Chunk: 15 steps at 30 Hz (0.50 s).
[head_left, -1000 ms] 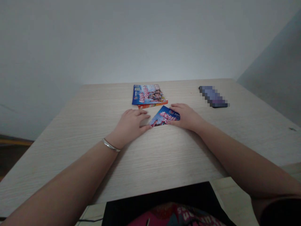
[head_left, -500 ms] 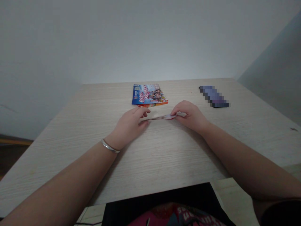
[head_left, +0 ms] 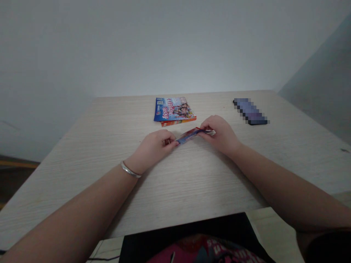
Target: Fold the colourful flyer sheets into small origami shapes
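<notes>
Phone (head_left: pixel 250 111) on pale wooden table (head_left: pixel 175 182)

Leaflet (head_left: pixel 189 136), between the hands: blue face broadly visible one second ago, nearly edge-on half a second ago, now tilted to a narrow blue strip, red edge beside the right hand (head_left: pixel 219 133). Left hand (head_left: pixel 156 146): fingers, formerly extended, now curled at its end. Right hand: now pinching.
</notes>
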{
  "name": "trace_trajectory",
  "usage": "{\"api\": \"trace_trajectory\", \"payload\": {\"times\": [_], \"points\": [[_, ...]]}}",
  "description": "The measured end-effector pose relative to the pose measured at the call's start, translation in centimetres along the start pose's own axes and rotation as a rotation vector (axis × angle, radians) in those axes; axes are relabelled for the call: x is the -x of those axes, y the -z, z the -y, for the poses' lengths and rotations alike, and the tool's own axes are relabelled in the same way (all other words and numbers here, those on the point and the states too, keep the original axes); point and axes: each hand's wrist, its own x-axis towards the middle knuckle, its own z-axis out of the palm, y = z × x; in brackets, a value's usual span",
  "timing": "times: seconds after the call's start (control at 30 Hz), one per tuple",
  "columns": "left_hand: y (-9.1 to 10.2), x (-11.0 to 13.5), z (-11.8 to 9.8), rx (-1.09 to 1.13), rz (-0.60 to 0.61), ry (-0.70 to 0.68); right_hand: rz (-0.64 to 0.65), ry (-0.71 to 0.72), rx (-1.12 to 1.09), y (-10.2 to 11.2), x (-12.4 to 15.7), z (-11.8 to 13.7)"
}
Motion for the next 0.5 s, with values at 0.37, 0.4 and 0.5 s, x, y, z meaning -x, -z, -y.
{"api": "trace_trajectory", "payload": {"times": [0.37,0.4,0.5], "points": [[-0.4,-0.1,0.0,0.236,0.038,0.119,0.069,0.307,0.034,0.8,0.1,0.3],[-0.4,0.0,0.1,0.270,0.054,0.127,0.106,0.324,0.042,1.0,0.1,0.2],[-0.5,0.0,0.6,0.309,0.075,0.163,0.157,0.352,0.112,1.3,0.3,-0.5]]}}
